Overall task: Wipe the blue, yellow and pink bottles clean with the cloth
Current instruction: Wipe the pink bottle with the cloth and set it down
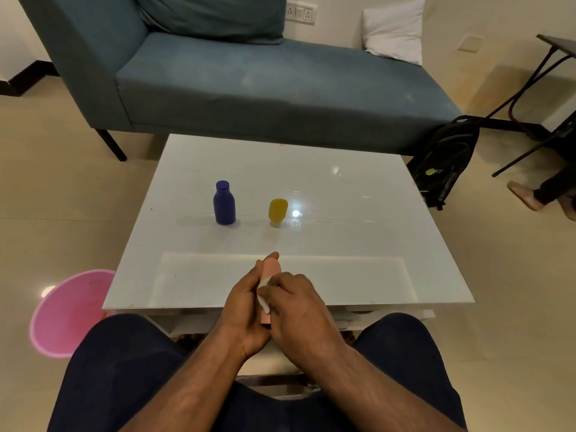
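White counter (358, 244) carrying blue bottle (224, 203) upright at centre left; yellow bottle (277, 211) just right of it, standing cap-down. Pink bottle (270, 269) above near counter edge, clasped in closed left hand (244, 302). Right hand (300, 305) closed on white cloth (263, 294), pressed against pink bottle.
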Available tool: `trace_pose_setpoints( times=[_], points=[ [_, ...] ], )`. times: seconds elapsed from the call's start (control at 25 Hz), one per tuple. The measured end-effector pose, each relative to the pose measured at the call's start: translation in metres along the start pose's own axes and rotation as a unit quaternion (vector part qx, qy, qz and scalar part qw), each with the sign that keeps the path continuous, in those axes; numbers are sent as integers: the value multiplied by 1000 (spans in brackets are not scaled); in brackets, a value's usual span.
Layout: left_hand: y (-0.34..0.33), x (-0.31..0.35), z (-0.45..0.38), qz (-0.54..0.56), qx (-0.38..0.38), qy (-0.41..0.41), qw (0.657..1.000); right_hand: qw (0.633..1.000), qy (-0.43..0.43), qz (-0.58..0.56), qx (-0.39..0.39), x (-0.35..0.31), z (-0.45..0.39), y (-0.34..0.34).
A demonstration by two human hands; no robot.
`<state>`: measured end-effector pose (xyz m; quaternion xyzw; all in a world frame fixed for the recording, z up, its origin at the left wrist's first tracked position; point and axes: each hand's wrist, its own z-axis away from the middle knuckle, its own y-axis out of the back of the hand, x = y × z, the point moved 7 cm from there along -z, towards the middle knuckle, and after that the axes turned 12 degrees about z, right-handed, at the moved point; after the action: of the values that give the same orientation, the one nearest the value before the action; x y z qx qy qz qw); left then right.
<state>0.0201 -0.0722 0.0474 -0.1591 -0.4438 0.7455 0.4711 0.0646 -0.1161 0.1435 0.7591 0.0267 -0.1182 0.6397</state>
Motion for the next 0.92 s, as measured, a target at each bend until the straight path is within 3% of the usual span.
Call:
trace_pose_setpoints(
  times=[0.24, 0.44, 0.64, 0.8, 0.92],
  points=[
    [-6, -3, 7, -28, 17, 19, 999, 996, -74, -28, 38, 28, -30, 5],
    [-2, 5, 4, 6, 22, -10, 1000, 999, 11, -32, 1, -1, 0, 5],
    [-4, -2, 3, -13, 22, 2, 1000, 989, -114, -87, 26, 27, -22, 2],
    [3, 2, 2, -1, 40, -5, 999, 997, -13, -75, -24, 3, 4, 1],
    [1, -2, 1, -4, 31, 3, 999, 989, -108, -104, 1, 33, -12, -1]
  ],
)
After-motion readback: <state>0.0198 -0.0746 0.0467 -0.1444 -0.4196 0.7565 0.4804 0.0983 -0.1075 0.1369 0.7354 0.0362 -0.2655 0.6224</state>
